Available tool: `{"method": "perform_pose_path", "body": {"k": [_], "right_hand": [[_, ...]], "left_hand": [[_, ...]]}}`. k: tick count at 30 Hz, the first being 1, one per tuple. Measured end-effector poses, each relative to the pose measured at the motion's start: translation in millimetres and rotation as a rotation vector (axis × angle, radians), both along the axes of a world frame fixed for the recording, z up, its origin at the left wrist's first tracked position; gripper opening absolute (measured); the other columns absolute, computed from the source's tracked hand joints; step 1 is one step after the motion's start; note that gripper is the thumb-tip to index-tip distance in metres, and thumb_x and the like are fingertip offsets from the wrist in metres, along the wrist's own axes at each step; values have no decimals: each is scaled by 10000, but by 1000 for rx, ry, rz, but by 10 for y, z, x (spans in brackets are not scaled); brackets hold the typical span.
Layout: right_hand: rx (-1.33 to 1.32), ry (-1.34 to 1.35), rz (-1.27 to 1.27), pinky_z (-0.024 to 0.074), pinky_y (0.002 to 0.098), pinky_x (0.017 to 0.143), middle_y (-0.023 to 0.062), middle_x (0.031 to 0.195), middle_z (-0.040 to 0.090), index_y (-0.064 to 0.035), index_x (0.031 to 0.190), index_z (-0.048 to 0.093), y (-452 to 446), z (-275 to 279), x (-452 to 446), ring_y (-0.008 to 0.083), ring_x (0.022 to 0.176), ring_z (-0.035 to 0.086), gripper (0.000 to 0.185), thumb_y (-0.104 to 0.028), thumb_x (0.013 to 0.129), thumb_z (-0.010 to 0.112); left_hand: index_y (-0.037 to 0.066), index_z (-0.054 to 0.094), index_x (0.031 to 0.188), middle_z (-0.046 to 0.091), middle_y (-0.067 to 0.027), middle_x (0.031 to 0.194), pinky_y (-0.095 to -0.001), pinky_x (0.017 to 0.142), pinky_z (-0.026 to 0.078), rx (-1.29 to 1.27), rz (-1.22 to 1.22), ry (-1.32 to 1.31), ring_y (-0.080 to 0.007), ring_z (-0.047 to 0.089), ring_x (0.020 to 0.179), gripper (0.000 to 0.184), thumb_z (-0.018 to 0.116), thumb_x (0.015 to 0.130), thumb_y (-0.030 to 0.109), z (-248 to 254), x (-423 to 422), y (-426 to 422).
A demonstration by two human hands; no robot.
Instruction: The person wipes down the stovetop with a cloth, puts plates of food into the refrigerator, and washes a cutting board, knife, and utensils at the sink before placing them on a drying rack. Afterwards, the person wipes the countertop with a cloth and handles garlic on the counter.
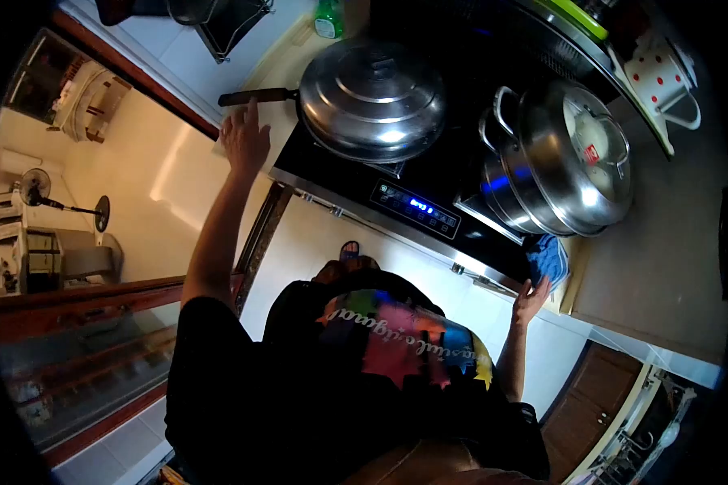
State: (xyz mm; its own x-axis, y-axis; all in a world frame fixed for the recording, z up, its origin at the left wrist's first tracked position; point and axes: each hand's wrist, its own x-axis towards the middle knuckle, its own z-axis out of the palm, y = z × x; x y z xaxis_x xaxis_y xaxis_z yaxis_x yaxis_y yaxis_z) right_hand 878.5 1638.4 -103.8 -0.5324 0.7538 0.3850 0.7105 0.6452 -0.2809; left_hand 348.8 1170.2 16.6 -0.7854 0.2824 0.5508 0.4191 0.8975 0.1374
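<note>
My left hand (245, 139) is just below the dark handle (259, 97) of a wok, its fingers stretched out and apart. One fingertip reaches the handle or lies right beside it; I cannot tell which. A domed metal lid (372, 101) covers the wok on the left side of the black cooktop (332, 166). At the cooktop's front right corner, my right hand (531, 301) has its fingers spread at the lower edge of a blue cloth (547, 260). Contact with the cloth seems slight, without a visible grip.
A steel steamer pot (526, 174) with a glass-topped lid stands on the right. The lit control panel (416, 208) faces me. A green bottle (328, 19) stands behind the wok, and a white red-dotted mug (659, 81) sits at upper right. Left is a wooden-framed opening (137, 89).
</note>
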Motion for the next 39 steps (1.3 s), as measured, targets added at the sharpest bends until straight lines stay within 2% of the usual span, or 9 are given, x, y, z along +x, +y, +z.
{"method": "perform_pose_path", "body": {"k": [7,9,10,14,16,19,27,28,39], "right_hand": [[-2,-4,-91,295,437,1046,247,1265,471,24,1254,452,-556,-101,-297,388,1235,385,453,-237,895,541],[-10,-5,-87,300,434,1045,239,1264,477,21,1255,454,-671,-133,-374,380,1236,389,450,-241,898,536],[-19,2,-82,306,431,1045,231,1262,483,18,1256,456,-728,-152,-384,372,1237,393,448,-244,901,531],[-47,-27,-132,313,430,1043,211,1251,503,24,1236,476,-930,-140,-391,365,1236,399,424,-239,906,521],[-80,-93,-184,313,430,1043,198,1240,522,28,1204,511,-1014,-163,-381,368,1237,399,395,-233,908,516],[-127,-89,-235,306,423,1049,196,1239,527,28,1182,536,-1167,-155,-392,364,1242,396,381,-241,914,503],[-199,-94,-300,292,417,1056,196,1249,520,29,1192,529,-1401,-192,-514,355,1254,381,410,-280,929,473],[-190,-91,-287,294,418,1056,196,1250,519,28,1193,529,-1422,-209,-501,356,1253,383,415,-288,931,472],[-323,-96,-377,296,414,1056,207,1255,514,40,1214,513,-1758,-64,-647,352,1262,374,455,-316,938,449]], "left_hand": [[125,503,1249,488,-91,1211,-513,1034,240,-282,-219,23,-304,400,1188,621,736,689,256,64,-998,10],[97,547,1137,503,-116,1191,-601,963,263,-554,-308,-261,-323,426,1180,581,752,648,335,74,-1224,72],[71,582,1032,521,-118,1147,-552,960,310,-616,-344,-331,-317,446,1172,513,744,647,369,82,-1301,100],[54,603,1001,597,-126,1021,-470,871,425,-492,-447,-465,-317,559,1023,486,714,685,406,-158,-1628,95],[40,606,957,636,-157,841,-419,732,490,-442,-491,-495,-330,623,806,454,690,720,417,-215,-1687,110],[36,606,903,635,-176,745,-432,666,498,-351,-548,-369,-324,632,699,420,679,738,415,-303,-1680,93],[70,608,832,635,-178,714,-472,628,503,-357,-420,-377,-368,635,685,249,645,748,302,-234,-1501,77],[88,605,896,656,-177,791,-465,692,506,-382,-352,-471,-353,645,770,216,634,731,224,-170,-1453,107],[90,614,878,658,-179,803,-446,704,508,-412,-373,-398,-353,645,775,193,612,753,238,-143,-1555,181]]}}
